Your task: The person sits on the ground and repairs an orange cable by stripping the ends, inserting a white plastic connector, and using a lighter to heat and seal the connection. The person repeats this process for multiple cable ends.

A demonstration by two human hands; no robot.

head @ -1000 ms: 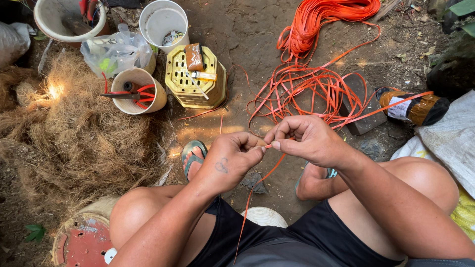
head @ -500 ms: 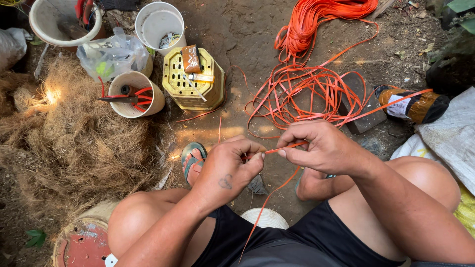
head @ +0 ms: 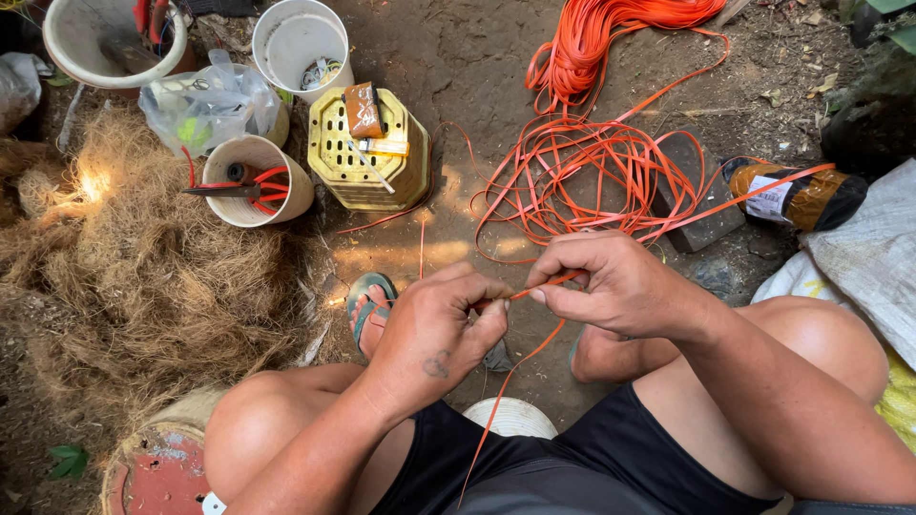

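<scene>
Orange strap [head: 534, 289] being pinched between both hands above the knees, left hand [head: 441, 329] being closed around one end, right hand [head: 618, 286] being closed on the other, strap tangle [head: 582, 172] lying on the ground beyond, yellow basket [head: 367, 153] just beside it.

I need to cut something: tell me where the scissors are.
In the head view, the scissors lie across the rim of the white cup, upper left, between the yellow basket and the fibre pile.

The left hand [head: 434, 329] hides the orange strip's [head: 534, 289] pinched end.
</scene>
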